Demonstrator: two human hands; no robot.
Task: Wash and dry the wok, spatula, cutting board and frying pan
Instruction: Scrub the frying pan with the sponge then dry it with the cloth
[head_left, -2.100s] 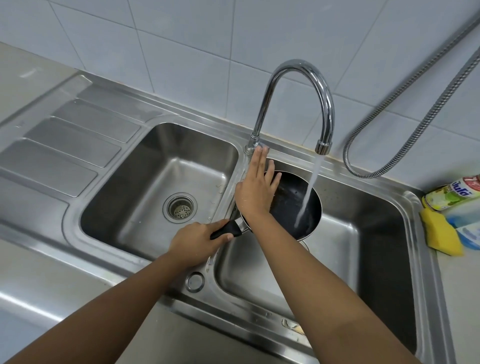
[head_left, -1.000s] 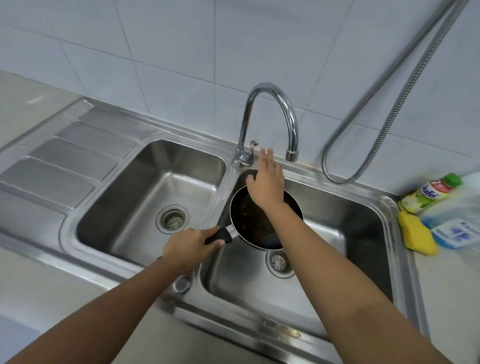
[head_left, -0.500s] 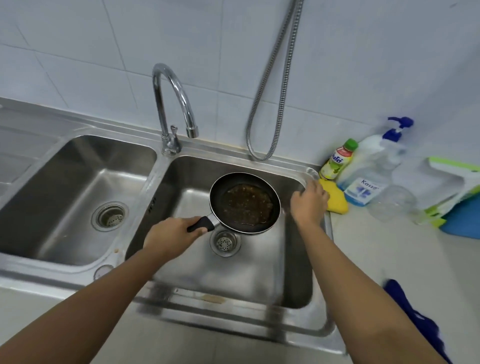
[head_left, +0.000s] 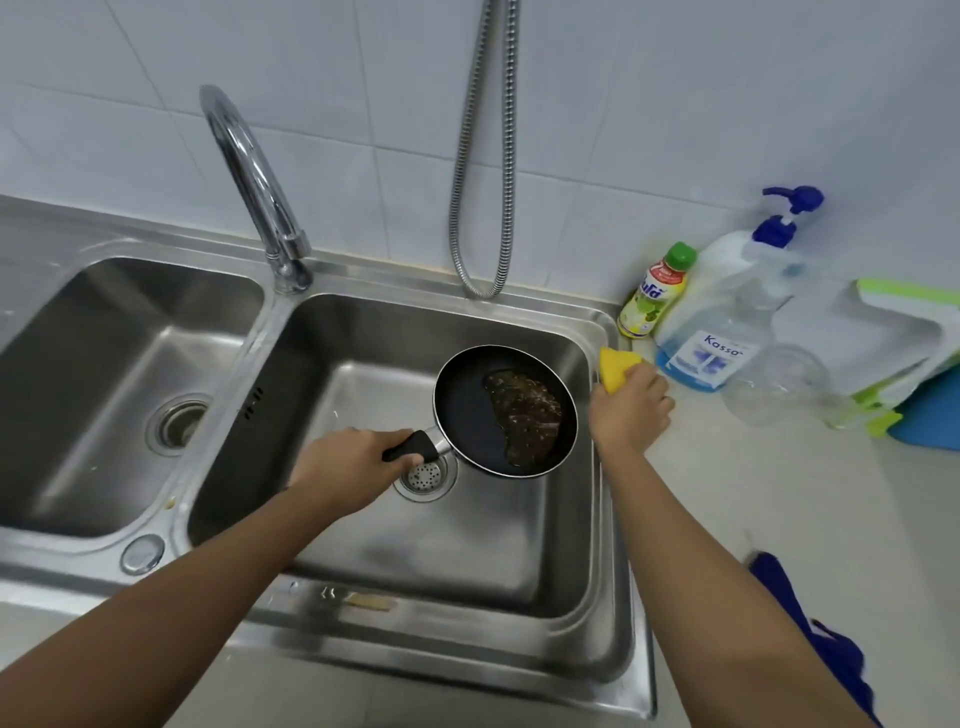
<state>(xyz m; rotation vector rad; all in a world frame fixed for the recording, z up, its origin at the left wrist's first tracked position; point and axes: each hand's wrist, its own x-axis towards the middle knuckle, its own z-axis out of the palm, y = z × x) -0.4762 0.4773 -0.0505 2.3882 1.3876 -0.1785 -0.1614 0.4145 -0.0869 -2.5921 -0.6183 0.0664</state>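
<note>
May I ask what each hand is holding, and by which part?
Left hand grips the frying pan by its black handle; right hand grips the yellow sponge at its near end.

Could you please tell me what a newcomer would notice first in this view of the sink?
The black frying pan stands out, held over the right basin by the left hand on its handle, with brown liquid pooled toward its right side. Just right of it, the right hand grips a yellow sponge at the sink's edge, near a pump bottle.
</note>
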